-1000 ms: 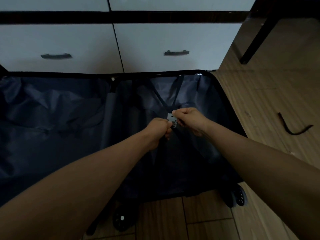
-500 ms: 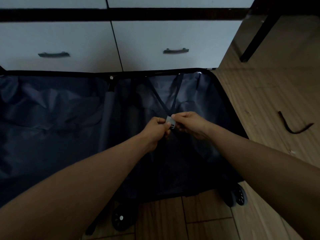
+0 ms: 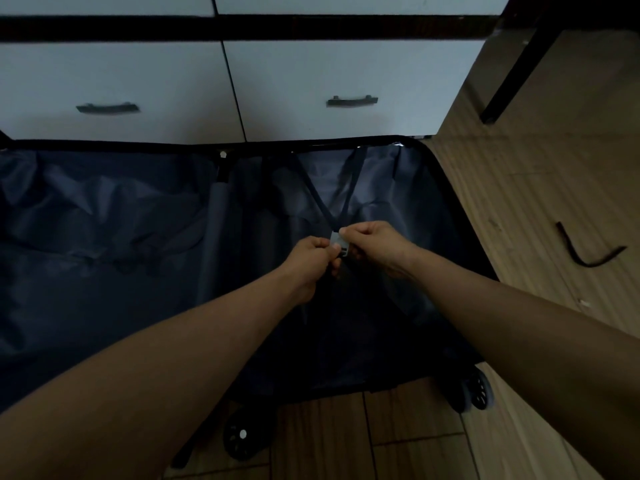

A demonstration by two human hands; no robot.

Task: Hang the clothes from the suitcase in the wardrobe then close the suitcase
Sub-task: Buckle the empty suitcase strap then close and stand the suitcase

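Grey plastic buckle (image 3: 338,241) pinched between the left hand (image 3: 310,260) and right hand (image 3: 375,244) — likely fastening the packing straps (image 3: 349,188) before closing the open, clothes-free suitcase (image 3: 104,237).

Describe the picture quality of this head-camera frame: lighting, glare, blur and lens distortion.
Head view: dim overall, so the suitcase lining reads nearly black; a small glare spot on the suitcase rim; the drawer fronts bow from wide-angle distortion; the grey buckle pinched by the left hand and right hand is slightly soft.
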